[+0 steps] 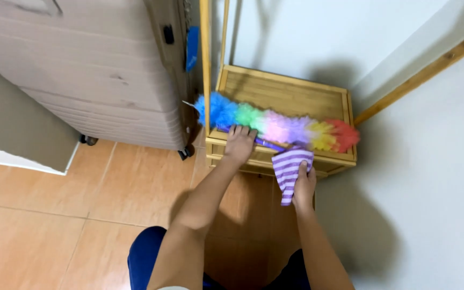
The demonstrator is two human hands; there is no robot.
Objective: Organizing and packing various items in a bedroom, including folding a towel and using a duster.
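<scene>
The left hand (240, 142) grips the rainbow duster (277, 124) lying across the front of the low wooden shelf (285, 94), while the right hand (303, 185) clutches a striped purple cloth (290, 171) just below its front edge.

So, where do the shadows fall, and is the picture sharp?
Head view: soft shadows fall on the wall right of the shelf and on the floor under the arms; the duster looks slightly blurred; no strong glare.

Both my forearms are bare, no sleeves, rings or watch. Dark blue cloth covers my knees (146, 258) below.
</scene>
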